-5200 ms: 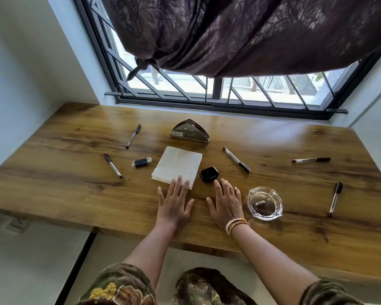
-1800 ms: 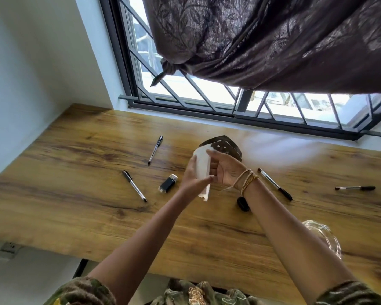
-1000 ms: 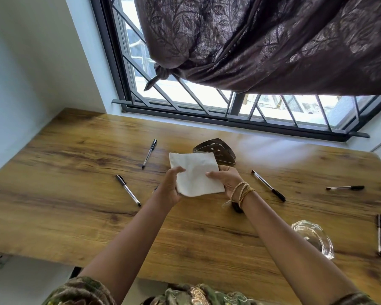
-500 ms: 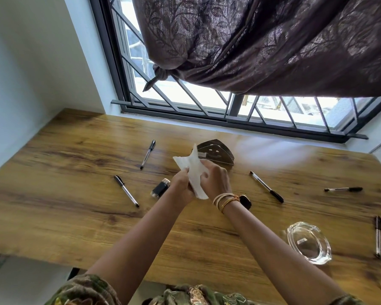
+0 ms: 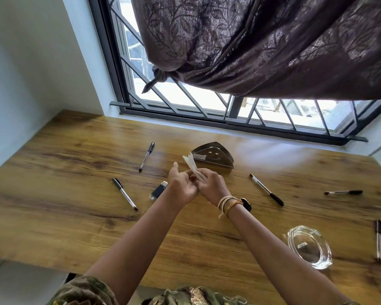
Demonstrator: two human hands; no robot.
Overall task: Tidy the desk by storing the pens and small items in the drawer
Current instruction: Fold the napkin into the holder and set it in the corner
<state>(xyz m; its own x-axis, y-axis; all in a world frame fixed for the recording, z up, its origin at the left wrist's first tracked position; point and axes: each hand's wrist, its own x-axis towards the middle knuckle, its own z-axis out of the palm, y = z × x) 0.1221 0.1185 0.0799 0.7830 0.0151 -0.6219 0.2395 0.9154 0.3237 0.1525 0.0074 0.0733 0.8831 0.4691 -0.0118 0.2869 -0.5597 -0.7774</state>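
Glass ashtray (image 5: 309, 246) sits nearest at four o'clock; mid-desk, left hand (image 5: 182, 187) and right hand (image 5: 212, 186) both pinch a napkin (image 5: 192, 165), limp and light, best held by its fold; pens (image 5: 124, 193) lie scattered, napkin holder (image 5: 213, 157) at twelve

A white paper napkin (image 5: 191, 166) above a honey-brown, dark-grained wooden desk (image 5: 59, 201), where black-capped silver pens (image 5: 124, 193) lie near a clear glass ashtray (image 5: 310, 246); a dark purple-brown curtain (image 5: 262, 45) with a leaf pattern hangs over the charcoal-grey window frame (image 5: 207, 118).
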